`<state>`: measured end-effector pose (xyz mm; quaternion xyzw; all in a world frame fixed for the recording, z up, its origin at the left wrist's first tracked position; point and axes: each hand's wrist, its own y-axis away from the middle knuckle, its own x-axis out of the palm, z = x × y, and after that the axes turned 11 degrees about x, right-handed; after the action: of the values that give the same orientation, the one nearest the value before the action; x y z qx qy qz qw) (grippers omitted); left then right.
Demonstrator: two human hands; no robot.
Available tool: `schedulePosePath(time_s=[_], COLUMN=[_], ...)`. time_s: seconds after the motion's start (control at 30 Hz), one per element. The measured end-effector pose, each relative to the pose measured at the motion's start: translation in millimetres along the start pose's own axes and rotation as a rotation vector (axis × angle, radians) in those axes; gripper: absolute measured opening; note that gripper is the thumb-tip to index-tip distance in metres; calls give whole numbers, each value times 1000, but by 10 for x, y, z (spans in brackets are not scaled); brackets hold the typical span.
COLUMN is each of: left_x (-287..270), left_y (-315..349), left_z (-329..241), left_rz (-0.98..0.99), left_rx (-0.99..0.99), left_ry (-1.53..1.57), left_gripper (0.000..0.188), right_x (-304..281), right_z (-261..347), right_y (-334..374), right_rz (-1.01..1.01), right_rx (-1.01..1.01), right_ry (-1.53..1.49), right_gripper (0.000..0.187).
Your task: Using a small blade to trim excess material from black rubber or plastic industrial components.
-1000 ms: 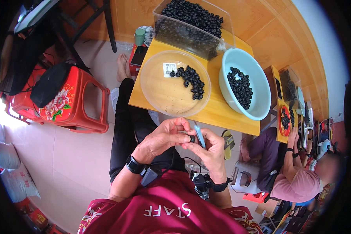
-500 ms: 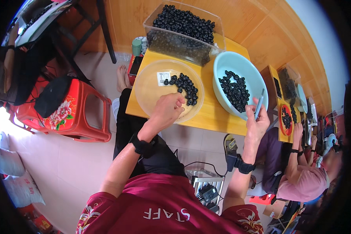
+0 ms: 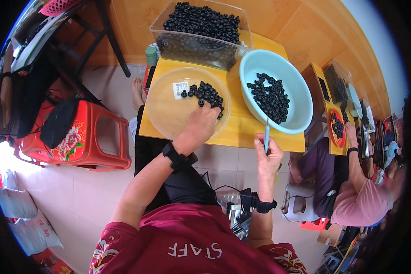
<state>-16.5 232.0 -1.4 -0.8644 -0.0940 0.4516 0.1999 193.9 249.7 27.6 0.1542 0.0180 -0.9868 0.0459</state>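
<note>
My left hand (image 3: 200,124) reaches over the clear round tray (image 3: 162,116), its curled fingertips down among a pile of small black round pieces (image 3: 209,93) with holes in them. Whatever those fingers pinch is hidden in the pile. In my right hand (image 3: 270,157) is a slim blue-grey stick-like tool (image 3: 266,133), pointing up, near the table's front edge. A pale blue basin (image 3: 301,109) beside the tray holds more black pieces (image 3: 270,98). Behind the tray, a clear rectangular bin (image 3: 194,51) is heaped with the same kind.
The things stand on a yellow wooden table (image 3: 278,140) against a wood-panelled wall. A red plastic stool (image 3: 96,132) is at left, with a dark cloth on it. At right a co-worker in a pink top (image 3: 365,201) sits at another table with a red tray (image 3: 337,128).
My left hand has moved forward into the black pieces on the tray. The right hand, still holding the tool, has come away from the basin, down and to the left.
</note>
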Motion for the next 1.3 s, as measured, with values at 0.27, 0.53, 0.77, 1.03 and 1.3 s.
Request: schedulePosePath(time_s=[0.27,0.53,0.77,1.03,1.3], left_x=[-189,-767,-729,-577,-564], left_y=[168,339,833,1028,1080], left_z=[28,-13,-223,-240,-221], left_rz=[0,-16,-355,-438,-434], left_rx=[6,-447,-476,-489,-509], left_ry=[-45,1193,1602,1896,1941], left_gripper=[14,22,21,18,19], right_x=[111,232,428,590,603], right_z=[13,127,370,469,615], right_y=[97,192,417,555,590], right_rz=[56,164,432,566,501], right_rx=[30,85,249,89,-282], right_ry=[56,-59,-97,-107,297], right_gripper=[14,18,17,20,17])
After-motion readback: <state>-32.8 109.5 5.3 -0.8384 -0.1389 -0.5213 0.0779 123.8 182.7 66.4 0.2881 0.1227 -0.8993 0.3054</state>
